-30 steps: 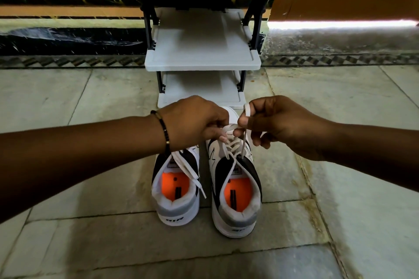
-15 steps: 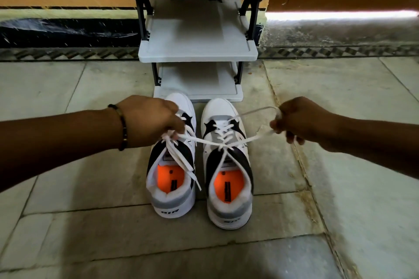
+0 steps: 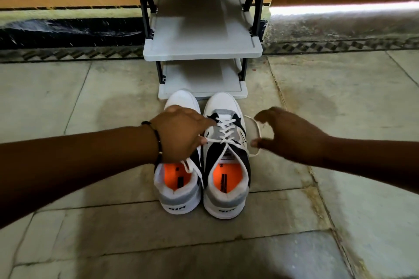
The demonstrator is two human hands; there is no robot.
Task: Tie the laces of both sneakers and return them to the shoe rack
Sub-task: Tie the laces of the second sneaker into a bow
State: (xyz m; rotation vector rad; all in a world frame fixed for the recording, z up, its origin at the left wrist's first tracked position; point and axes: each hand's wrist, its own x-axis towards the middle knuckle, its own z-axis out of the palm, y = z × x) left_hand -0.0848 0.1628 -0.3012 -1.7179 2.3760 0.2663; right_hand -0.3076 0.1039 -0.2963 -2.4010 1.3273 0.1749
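I am looking down over two bare forearms at two white, black and grey sneakers standing side by side on a stone tile floor, heels toward me, orange insoles showing. My left hand (image 3: 181, 133) reaches across the left sneaker (image 3: 178, 190), and its fingertips (image 3: 203, 141) are pressed together on a white lace (image 3: 217, 141) that runs taut from them across the tongue of the right sneaker (image 3: 226, 165). My right hand (image 3: 292, 133) hovers just beside that shoe's outer side, its fingers (image 3: 260, 118) spread and curled. A loose loop of lace (image 3: 255, 129) hangs between the thumb and the upper fingers, though blur keeps me from telling whether any finger actually grips it. I judge the step in hand to be the tying of the right sneaker's laces, with no finished bow visible. The left sneaker's lace trails loose below my left wrist, so it looks untied too. The next move calls for my right fingers to close on the loop and draw it against the left hand's pull. Beyond my fingertips stands one shoe rack (image 3: 203, 52), its grey shelves bare, its lowest shelf almost touching the toes. I count two sneakers, two hands, one rack, and one beaded bracelet (image 3: 158, 140) on the left wrist.
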